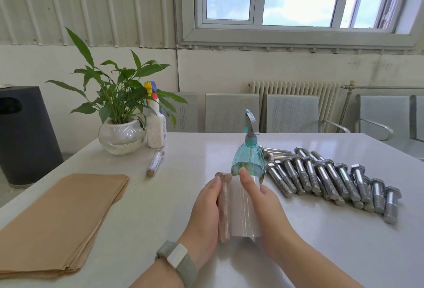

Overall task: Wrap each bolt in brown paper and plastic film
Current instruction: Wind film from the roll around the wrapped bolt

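Observation:
My left hand (pixel 205 214) grips a bolt wrapped in brown paper (pixel 223 207), held upright just above the table's near middle. Pressed against the bolt's right side is a roll of clear plastic film (pixel 244 212), which my right hand (pixel 266 207) holds with the thumb up on its top. Film seems to cover part of the paper. Several bare steel bolts (pixel 332 180) lie in rows at the right. One finished wrapped bolt (pixel 155 162) lies further back, left of centre. A stack of brown paper sheets (pixel 62 221) lies at the near left.
A teal spray bottle (pixel 249 157) stands right behind my hands. A potted plant in a glass bowl (pixel 121 136) and a white spray bottle (pixel 156 124) stand at the table's far left corner. Grey chairs and a radiator line the wall behind the white table (pixel 321 253).

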